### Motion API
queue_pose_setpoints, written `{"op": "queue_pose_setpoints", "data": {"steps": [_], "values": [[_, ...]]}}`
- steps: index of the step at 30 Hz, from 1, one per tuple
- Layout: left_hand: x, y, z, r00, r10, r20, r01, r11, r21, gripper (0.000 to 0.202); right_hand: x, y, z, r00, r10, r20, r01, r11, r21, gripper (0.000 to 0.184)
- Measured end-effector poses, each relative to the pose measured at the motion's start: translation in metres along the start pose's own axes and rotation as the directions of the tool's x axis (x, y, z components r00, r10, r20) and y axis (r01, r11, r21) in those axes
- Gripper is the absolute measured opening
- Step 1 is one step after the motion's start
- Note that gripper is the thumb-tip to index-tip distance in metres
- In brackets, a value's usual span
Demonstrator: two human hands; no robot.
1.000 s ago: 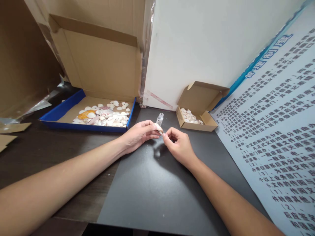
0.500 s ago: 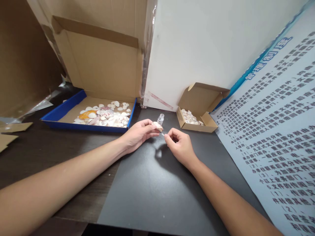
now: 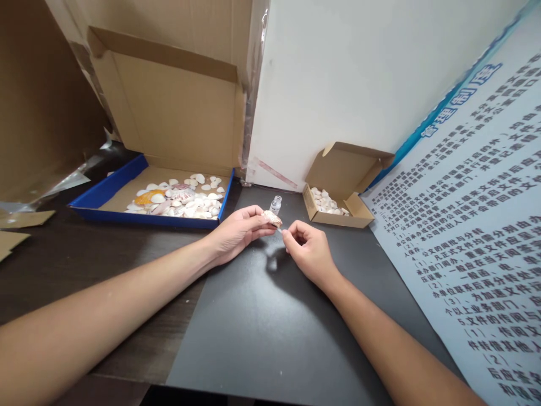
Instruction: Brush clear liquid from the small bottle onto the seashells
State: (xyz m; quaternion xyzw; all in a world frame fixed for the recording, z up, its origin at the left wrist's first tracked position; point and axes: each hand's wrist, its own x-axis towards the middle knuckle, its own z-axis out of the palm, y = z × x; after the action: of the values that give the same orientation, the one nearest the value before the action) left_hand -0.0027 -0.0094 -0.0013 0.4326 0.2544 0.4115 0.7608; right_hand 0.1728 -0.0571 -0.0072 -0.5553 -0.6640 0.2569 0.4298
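Note:
Between its fingertips, my left hand [image 3: 240, 234] grips a speckled white-and-brown seashell [image 3: 273, 218] above the dark grey mat. My right hand [image 3: 308, 248] is closed in a pinch on a thin, pale stick-like tool [image 3: 279, 229], whose tip meets the shell's lower right edge. The tool's far end is hidden by the fingers and too small to name. Right behind the shell stands a small clear glass bottle [image 3: 276, 204] with an open mouth, its lower part hidden by the shell and fingers.
At the left, a blue-sided cardboard box [image 3: 143, 220] with its lid raised holds many shells [image 3: 186, 200]. A small brown box [image 3: 338, 221] of white shells [image 3: 327, 202] sits at the back right. A printed board [image 3: 465, 197] leans along the right side; a white panel [image 3: 338, 73] rises behind.
The shell in my left hand has shifted very slightly, and the tool's tip stays at its edge. Both hands are otherwise almost still.

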Motion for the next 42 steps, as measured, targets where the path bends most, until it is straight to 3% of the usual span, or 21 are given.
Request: {"op": "queue_pose_setpoints", "data": {"steps": [13,20,32,37,42], "values": [[0.0023,-0.0008,-0.0036,0.999,0.016,-0.039,-0.015,1.000,0.015,0.014,0.0028,-0.0016,-0.0023,0.997,0.017,-0.073,-0.019,1.000,-0.025,0.026],[0.0018,-0.0011,-0.0046,0.999,-0.033,-0.003,0.033,0.999,0.036,0.013,0.0010,-0.0010,-0.0005,0.998,-0.059,-0.021,0.060,0.998,0.035,0.022],[-0.0004,-0.0003,-0.0048,0.997,-0.070,0.041,0.065,0.991,0.117,0.009,0.0005,-0.0035,-0.0024,0.991,-0.112,-0.072,0.109,0.993,-0.036,0.020],[-0.0004,-0.0004,-0.0049,0.996,-0.071,0.062,0.062,0.988,0.140,0.008,0.0025,-0.0033,-0.0028,0.989,-0.077,-0.123,0.066,0.994,-0.089,0.020],[-0.0004,0.0003,-0.0035,0.996,-0.076,0.040,0.070,0.988,0.138,0.005,0.0016,-0.0029,-0.0029,0.988,-0.101,-0.120,0.097,0.995,-0.033,0.018]]}}
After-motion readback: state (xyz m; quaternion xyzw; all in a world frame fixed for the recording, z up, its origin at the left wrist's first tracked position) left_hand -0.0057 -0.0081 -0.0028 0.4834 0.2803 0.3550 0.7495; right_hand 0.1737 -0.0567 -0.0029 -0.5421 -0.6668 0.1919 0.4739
